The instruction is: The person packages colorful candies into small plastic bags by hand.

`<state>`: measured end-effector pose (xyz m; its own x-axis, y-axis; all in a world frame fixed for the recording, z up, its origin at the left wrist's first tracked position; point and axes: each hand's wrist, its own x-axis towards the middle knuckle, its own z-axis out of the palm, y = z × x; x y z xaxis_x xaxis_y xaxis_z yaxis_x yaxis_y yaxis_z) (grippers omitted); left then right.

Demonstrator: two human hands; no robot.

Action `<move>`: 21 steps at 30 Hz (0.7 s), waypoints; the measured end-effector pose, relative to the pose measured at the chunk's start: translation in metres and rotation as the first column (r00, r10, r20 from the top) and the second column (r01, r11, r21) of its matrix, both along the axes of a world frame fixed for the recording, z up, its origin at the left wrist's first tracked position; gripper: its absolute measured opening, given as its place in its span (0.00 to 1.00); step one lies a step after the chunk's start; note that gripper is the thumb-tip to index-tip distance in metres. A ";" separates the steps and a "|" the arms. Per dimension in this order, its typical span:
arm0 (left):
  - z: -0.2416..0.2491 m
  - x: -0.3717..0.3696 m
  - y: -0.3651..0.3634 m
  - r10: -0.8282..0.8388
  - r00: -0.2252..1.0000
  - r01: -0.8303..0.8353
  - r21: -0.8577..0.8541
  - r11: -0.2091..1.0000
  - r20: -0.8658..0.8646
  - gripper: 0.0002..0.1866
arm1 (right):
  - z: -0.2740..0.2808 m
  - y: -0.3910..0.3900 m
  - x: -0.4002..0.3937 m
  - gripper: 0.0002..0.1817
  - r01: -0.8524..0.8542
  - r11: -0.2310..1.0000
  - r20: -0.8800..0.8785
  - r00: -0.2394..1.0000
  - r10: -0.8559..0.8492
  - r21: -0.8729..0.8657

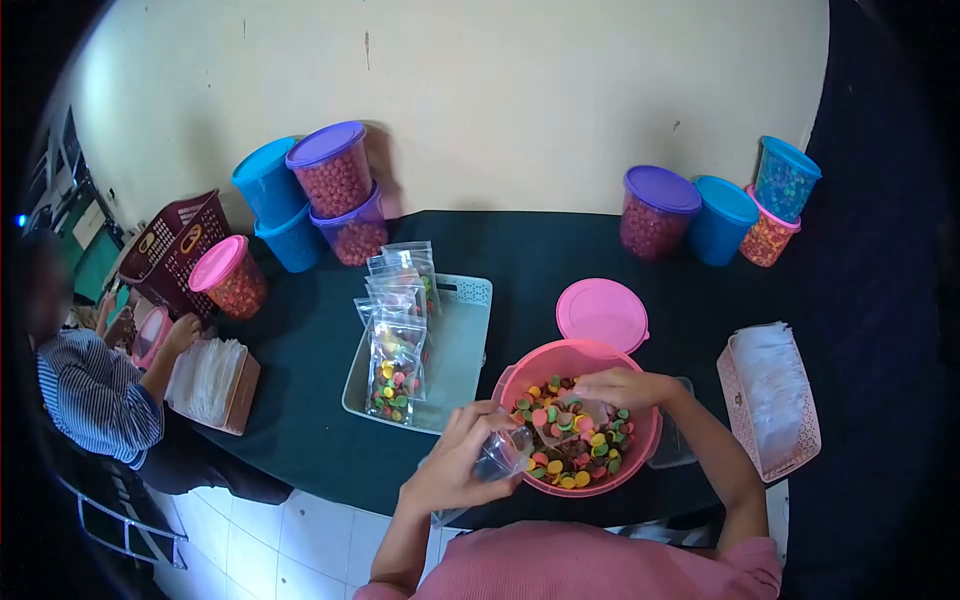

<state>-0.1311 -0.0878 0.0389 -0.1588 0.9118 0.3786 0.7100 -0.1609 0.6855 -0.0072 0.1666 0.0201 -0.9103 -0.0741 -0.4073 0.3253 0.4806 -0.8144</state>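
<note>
A pink tub (508, 385) stands at the table's near edge, filled with small round candies (570, 478) in green, yellow, pink and brown. Over its left rim, my left hand (460, 455) is closed around a clear plastic bag (505, 455). My right hand (628, 386) reaches in from the right, its fingers closed on a see-through scoop or cup (575, 420) down among the candies; its exact shape is hard to make out. Behind the tub lies a round pink lid (602, 314). To the left, filled zip bags (396, 370) overlap along a grey-green tray (462, 345).
A pink basket of clear bags (770, 400) stands at right; a clear lid (672, 450) lies beside the tub. Lidded candy tubs stand along the wall at left (330, 185) and right (660, 215). At far left, a person in a striped shirt (100, 385) works beside another bag box (240, 395).
</note>
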 end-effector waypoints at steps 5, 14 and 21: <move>-0.002 -0.002 0.002 0.071 0.978 -0.109 -0.196 0.975 -0.195 0.36 | 0.038 -0.007 0.023 0.33 0.072 0.992 -0.230 0.972 -0.046 0.105; 0.002 0.005 0.037 -0.066 0.971 0.024 -0.179 0.984 -0.232 0.38 | 0.052 -0.014 0.030 0.37 0.110 0.944 -0.286 0.958 -0.017 0.312; 0.001 0.004 0.050 -0.044 0.962 0.012 -0.120 0.993 -0.269 0.36 | 0.054 -0.014 0.032 0.39 0.107 0.907 -0.252 0.968 0.000 0.408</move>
<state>-0.1271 -0.0376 0.0395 -0.0391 0.9546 0.2952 0.8680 -0.1139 0.4834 0.0248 0.1524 0.0737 -0.9819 0.1046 -0.1578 0.1795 0.7793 -0.6004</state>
